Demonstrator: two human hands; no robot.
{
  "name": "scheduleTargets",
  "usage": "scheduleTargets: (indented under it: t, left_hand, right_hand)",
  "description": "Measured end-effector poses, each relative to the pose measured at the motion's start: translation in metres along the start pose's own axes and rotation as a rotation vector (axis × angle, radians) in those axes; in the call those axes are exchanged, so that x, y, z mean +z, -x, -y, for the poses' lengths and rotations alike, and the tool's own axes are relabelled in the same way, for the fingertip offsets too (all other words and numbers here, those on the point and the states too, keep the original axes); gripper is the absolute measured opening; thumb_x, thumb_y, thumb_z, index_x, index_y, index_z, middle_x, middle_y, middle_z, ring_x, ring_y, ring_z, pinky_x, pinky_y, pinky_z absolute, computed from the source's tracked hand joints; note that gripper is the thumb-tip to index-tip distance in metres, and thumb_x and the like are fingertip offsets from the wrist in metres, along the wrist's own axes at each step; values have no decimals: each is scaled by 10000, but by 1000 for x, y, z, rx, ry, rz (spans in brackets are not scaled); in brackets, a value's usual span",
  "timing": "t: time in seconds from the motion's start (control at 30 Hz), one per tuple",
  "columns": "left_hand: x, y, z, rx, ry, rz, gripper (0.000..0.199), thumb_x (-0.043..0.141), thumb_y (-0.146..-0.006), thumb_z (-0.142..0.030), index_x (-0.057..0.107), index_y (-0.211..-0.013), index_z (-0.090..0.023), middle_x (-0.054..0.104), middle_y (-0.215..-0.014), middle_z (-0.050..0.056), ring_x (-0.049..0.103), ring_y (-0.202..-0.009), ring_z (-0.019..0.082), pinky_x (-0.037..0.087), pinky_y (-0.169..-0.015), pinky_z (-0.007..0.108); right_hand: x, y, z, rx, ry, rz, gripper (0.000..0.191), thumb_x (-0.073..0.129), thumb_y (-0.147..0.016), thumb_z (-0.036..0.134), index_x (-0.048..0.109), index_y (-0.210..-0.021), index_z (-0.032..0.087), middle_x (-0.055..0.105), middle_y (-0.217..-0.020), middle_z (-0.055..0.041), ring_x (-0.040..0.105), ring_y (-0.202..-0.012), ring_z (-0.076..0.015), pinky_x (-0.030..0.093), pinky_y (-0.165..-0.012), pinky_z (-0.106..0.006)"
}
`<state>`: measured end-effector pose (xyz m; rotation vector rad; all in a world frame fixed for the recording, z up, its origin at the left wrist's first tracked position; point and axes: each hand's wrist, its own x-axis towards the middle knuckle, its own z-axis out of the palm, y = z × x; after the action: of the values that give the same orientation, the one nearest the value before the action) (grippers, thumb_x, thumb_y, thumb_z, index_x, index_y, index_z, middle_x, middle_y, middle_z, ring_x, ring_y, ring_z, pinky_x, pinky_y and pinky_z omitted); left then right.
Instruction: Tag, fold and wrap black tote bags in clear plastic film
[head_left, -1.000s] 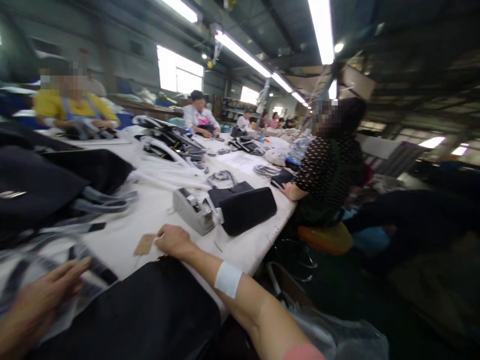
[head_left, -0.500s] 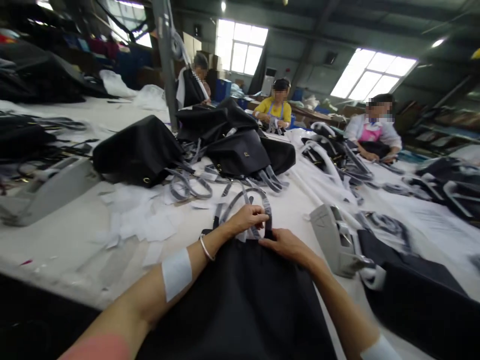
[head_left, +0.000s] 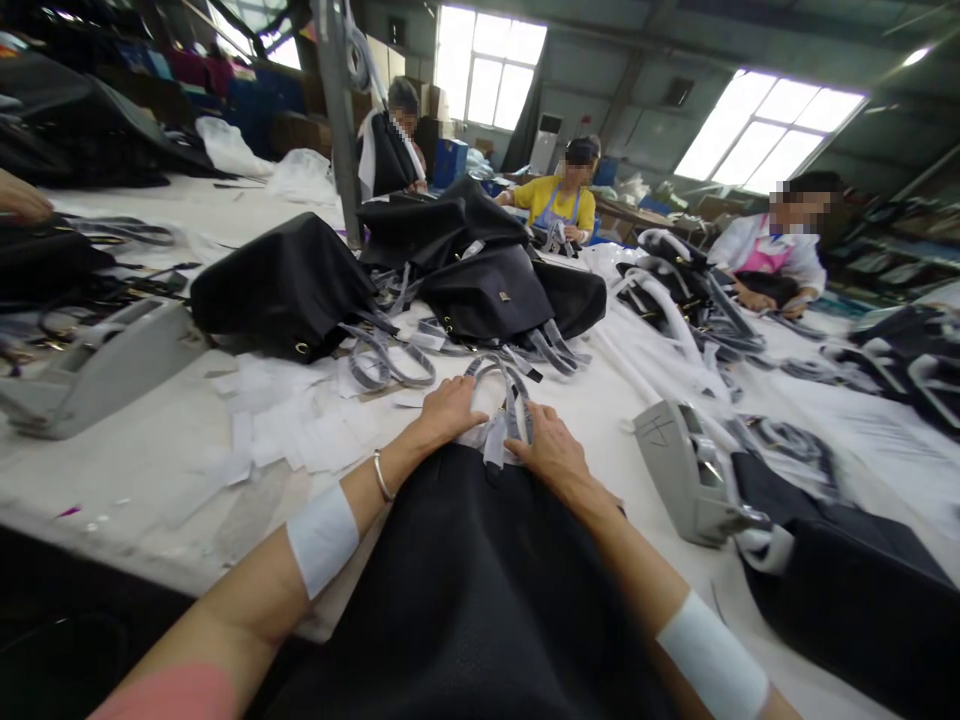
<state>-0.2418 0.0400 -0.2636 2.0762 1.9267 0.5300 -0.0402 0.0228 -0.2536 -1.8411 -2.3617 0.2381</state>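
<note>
A large black bag [head_left: 480, 570] lies at the table's front edge, its top pointing away from me. Grey wrapped handles [head_left: 517, 385] loop out beyond that top. My left hand [head_left: 448, 408] is at the left of the bag's top edge, fingers closed around material beside the handles. On the right side, my right hand [head_left: 551, 445] grips the top edge and handle base, thumb pointing inward. A pale strip [head_left: 495, 438] hangs between the two hands. What lies under the fingers is mostly hidden.
Black bags [head_left: 285, 285] with handles are heaped behind. White paper pieces [head_left: 277, 420] lie at left. Grey tape dispensers [head_left: 679, 470] stand on both sides, another black bag [head_left: 847, 580] at right. Several people sit across the table; a person's hand [head_left: 22, 198] shows at far left.
My left hand has moved left, off the handles to the bag's edge. The right hand has moved up onto the handle base. Another person's hand has appeared at far left.
</note>
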Motion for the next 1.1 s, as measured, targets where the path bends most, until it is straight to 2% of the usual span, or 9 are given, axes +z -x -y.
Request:
scheduleTargets:
  t: [0.2, 0.37, 0.5, 0.57, 0.63, 0.73, 0.83, 0.97, 1.1]
  left_hand:
    - [9, 2, -2, 49, -136, -35, 430, 583, -762, -102, 528, -1186, -149, 561, -1172, 149, 486, -1138, 312, 455, -924, 418]
    - [0, 7, -8, 118, -123, -49, 364, 537, -817, -115, 551, -1178, -148, 539, -1213, 156, 453, -1185, 329, 408, -979, 454]
    - [-4, 15, -13, 244, -27, 124, 143, 585, -866, -258, 640, -993, -223, 641, -1030, 50, 582, -1010, 233, 459, -881, 308]
    - [-2, 19, -14, 278, 9, 222, 132, 636, -844, -311, 648, -964, -256, 661, -969, 9, 621, -920, 201, 474, -795, 261]
    - [1, 22, -14, 249, 8, 260, 209, 647, -834, -326, 631, -1027, -247, 666, -959, 33, 635, -904, 230, 481, -775, 287]
    - [4, 25, -15, 150, -23, 250, 277, 590, -860, -302, 582, -1110, -184, 663, -944, 114, 641, -908, 316, 488, -784, 386]
    - [3, 23, -14, 77, -12, 237, 245, 571, -836, -211, 572, -1076, -161, 660, -938, 144, 638, -926, 350, 481, -810, 436]
    - [-1, 16, -5, -15, 116, 214, 193, 544, -796, -131, 560, -985, -167, 661, -902, 105, 649, -880, 284, 490, -777, 364]
    - [-1, 11, 6, -72, 362, 261, 112, 546, -804, -177, 534, -915, -169, 626, -685, 3, 630, -610, 174, 479, -583, 240]
  right_hand:
    - [10, -7, -26, 83, 131, -2, 573, 509, -797, 104, 441, -1358, 198, 516, -1354, -134, 578, -1101, -297, 469, -799, -371]
    - [-1, -4, -46, 140, 137, -63, 554, 521, -810, 120, 443, -1357, 160, 538, -1321, -159, 569, -1106, -307, 469, -839, -392]
    - [-2, 2, -34, -61, -59, -229, 382, 500, -877, 173, 552, -1255, 162, 588, -1254, -130, 542, -1150, -266, 413, -980, -387]
    - [1, 5, -22, -201, -257, -177, 264, 483, -902, 182, 634, -1119, 176, 658, -1106, -93, 595, -1043, -217, 430, -956, -338]
    - [4, 7, -9, -267, -379, -41, 219, 495, -907, 191, 668, -1042, 197, 688, -1018, -51, 627, -926, -172, 464, -881, -284]
    - [8, 7, 3, -304, -393, 104, 203, 561, -882, 206, 687, -1039, 224, 701, -1015, -17, 637, -855, -147, 477, -814, -251]
    - [8, 5, 5, -290, -352, 200, 212, 605, -861, 245, 699, -1049, 215, 693, -1059, -46, 637, -889, -171, 461, -847, -275]
    - [1, 3, 3, -206, -275, 260, 282, 599, -866, 322, 677, -1082, 157, 698, -1002, -114, 644, -909, -237, 459, -818, -325]
    - [-10, 5, 9, -183, -243, 293, 360, 547, -900, 342, 618, -1214, 180, 719, -881, -90, 667, -845, -246, 461, -769, -325]
